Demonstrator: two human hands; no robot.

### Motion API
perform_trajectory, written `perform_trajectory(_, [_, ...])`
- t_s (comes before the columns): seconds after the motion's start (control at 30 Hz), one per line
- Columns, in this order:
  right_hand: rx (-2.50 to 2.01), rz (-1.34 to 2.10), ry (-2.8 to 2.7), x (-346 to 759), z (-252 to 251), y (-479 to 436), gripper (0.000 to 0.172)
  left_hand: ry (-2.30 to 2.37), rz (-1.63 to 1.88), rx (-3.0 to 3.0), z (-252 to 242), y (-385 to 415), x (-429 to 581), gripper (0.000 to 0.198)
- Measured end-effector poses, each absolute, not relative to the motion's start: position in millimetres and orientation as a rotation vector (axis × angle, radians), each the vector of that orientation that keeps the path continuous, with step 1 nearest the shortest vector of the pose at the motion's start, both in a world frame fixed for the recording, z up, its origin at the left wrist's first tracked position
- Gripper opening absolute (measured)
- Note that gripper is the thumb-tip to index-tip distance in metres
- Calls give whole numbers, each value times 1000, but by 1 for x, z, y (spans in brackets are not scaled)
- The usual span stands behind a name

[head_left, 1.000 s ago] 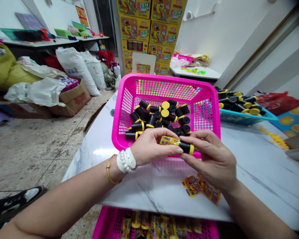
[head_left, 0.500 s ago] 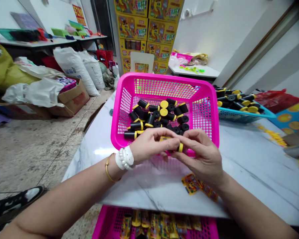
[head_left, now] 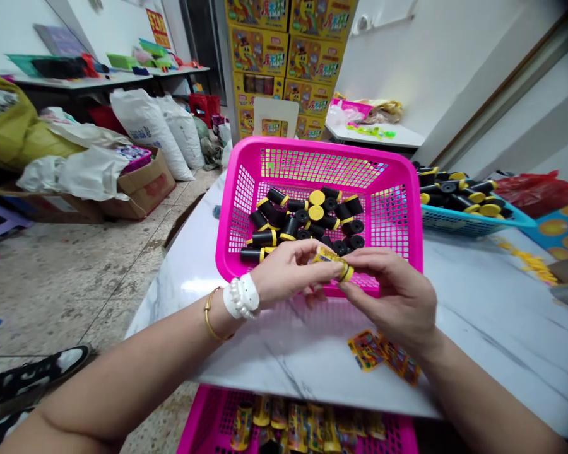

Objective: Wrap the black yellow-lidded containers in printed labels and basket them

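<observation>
Over the near rim of a pink plastic basket point(head_left: 397, 221), my left hand point(head_left: 293, 272) is closed around a small cylinder point(head_left: 330, 255) wrapped in a printed yellow label, with a yellow cap at its right end. My right hand point(head_left: 392, 293) pinches that capped end between thumb and fingers. Much of the cylinder is hidden by the fingers. Inside the basket lie several black cylinders point(head_left: 290, 227) with yellow caps, unlabelled. Printed labels point(head_left: 366, 350) lie on the white marble-look table point(head_left: 265, 359), partly behind my right wrist.
Below the table edge, a second pink basket point(head_left: 192, 424) holds several labelled cylinders point(head_left: 297, 425). To the right, a blue basket point(head_left: 473, 222) is heaped with black cylinders, near small yellow pieces point(head_left: 532, 261). Yellow printed boxes point(head_left: 260, 50) are stacked behind. White sacks point(head_left: 146, 132) stand on the floor.
The cylinder has turned so that its printed yellow label and capped end show more between my fingers. My right hand's fingers have shifted slightly off the cap. The view has moved slightly.
</observation>
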State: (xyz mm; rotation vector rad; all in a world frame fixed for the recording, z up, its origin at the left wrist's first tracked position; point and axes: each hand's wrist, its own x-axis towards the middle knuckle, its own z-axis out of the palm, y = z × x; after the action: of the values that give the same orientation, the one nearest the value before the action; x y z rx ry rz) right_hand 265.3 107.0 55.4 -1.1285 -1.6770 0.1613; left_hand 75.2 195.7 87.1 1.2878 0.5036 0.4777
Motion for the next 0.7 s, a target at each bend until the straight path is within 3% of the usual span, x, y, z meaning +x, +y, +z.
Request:
perform_trajectory(0.23, [-1131,55,-1628,264,54,108,37,481,564,1323,83,194,77,23])
perform_trajectory(0.5, [-1184,705,-1227,258,59,108,27,495,692,1411,74,182,83,33])
perform_trajectory(0.6, [-1129,614,-1288,258,53,110,26,565,596,1412,78,188,80,46])
perform_trajectory(0.7, [-1070,375,-1477,260,46,111,27,593,511,1424,81,195,77,48])
